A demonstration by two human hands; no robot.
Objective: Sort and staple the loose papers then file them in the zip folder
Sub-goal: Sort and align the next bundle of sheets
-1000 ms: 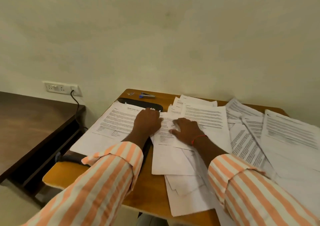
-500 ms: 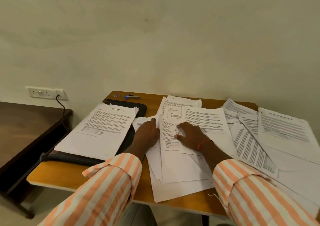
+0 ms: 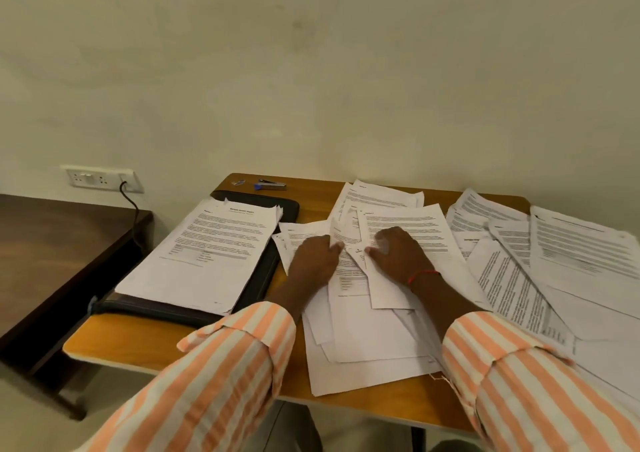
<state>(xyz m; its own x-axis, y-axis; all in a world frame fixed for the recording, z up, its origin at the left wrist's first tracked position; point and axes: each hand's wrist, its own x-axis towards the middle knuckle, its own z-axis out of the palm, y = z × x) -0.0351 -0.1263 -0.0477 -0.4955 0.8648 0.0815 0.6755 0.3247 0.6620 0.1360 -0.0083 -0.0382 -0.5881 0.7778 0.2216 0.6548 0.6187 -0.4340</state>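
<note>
Sorting step: left hand [image 3: 313, 263] fingers pinch a sheet [image 3: 336, 236] among the loose papers [image 3: 367, 330], right hand [image 3: 401, 256] fingers press flat; next, likely transfer it to the stack [image 3: 207, 254] on the zip folder [image 3: 261, 280].

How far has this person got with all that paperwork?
Done: one neat stack lies on the black zip folder; stapled or not, I cannot tell. In hand: left hand and right hand sift the middle pile. Left: loose sheets on the right, the untouched stapler, then filing.
</note>
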